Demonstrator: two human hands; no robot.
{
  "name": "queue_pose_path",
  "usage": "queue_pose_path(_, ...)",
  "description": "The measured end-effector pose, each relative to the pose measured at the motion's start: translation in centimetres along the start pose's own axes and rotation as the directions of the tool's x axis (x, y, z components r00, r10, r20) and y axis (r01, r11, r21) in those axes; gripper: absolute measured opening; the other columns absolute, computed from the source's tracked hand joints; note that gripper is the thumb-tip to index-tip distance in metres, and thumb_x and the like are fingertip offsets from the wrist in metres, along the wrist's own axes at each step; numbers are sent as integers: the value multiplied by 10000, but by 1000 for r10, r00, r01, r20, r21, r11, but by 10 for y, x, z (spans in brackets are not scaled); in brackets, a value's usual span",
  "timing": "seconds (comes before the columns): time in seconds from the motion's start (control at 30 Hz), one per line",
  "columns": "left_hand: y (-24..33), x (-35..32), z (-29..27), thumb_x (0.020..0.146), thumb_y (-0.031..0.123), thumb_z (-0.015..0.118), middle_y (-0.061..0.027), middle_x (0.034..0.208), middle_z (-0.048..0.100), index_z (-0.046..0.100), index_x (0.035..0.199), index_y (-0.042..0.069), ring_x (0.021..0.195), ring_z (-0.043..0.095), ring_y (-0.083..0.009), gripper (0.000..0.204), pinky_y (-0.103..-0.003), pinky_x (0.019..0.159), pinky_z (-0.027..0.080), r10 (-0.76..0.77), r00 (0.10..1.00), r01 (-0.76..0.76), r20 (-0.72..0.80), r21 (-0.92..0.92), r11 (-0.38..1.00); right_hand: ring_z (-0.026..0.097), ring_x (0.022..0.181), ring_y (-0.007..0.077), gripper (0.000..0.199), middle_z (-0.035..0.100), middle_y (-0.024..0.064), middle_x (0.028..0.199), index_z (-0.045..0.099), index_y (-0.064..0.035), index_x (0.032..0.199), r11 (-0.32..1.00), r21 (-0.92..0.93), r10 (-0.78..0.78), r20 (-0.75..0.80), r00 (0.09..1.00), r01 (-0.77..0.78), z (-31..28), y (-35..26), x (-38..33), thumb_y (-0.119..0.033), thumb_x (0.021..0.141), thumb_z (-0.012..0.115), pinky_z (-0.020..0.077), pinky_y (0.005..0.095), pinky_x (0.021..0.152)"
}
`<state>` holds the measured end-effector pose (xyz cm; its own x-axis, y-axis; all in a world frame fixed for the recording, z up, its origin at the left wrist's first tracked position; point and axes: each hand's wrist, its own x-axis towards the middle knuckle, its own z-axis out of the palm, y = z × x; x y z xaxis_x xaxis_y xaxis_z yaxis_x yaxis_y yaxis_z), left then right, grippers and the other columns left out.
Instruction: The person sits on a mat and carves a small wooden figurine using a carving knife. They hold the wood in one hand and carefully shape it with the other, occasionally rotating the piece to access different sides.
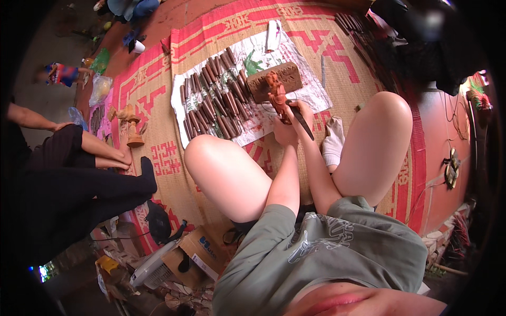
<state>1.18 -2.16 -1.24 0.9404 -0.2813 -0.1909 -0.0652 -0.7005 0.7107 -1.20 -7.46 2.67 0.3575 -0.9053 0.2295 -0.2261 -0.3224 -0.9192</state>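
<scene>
In front of my knees, my left hand [285, 131] is closed round the lower end of a reddish-brown carved wooden figurine [276, 94]. My right hand [301, 112] is closed on a carving tool with a dark, tapered handle [307, 128], close against the figurine's side. The tool's working tip is hidden. Just beyond the figurine lies a brown wooden block [290, 75] with a rough, marked surface. Left of it, rows of carving tools with brown handles [217, 100] rest on a white printed sheet [311, 87].
The sheet lies on a red and tan woven mat [153, 100]. A white roll [272, 36] sits at its far edge. To the left, another person's leg [105, 150] is near a pale wooden carving [135, 138]. More long tools [361, 39] lie far right. A cardboard box [197, 253] stands lower left.
</scene>
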Motion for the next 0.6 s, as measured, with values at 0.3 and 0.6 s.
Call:
queue_pose_path(0.3,-5,1,8,762,436,630,-126,1003,621,546,1065,101,936,617,-327,459,-427,754,498,-5,999,6,-54,20,1000,630,695,272,173,636,138,746,638,1,781,1000,17,24,-13,1000,-24,3,10,-6,-137,720,722,490,342,663)
queue_pose_path(0.6,-2,4,5,769,432,623,-121,993,622,553,1045,98,942,613,-320,438,-438,750,496,-5,998,6,-57,20,1000,599,630,132,160,642,103,689,624,15,753,981,129,139,37,990,-143,9,27,-16,-94,732,739,475,270,592)
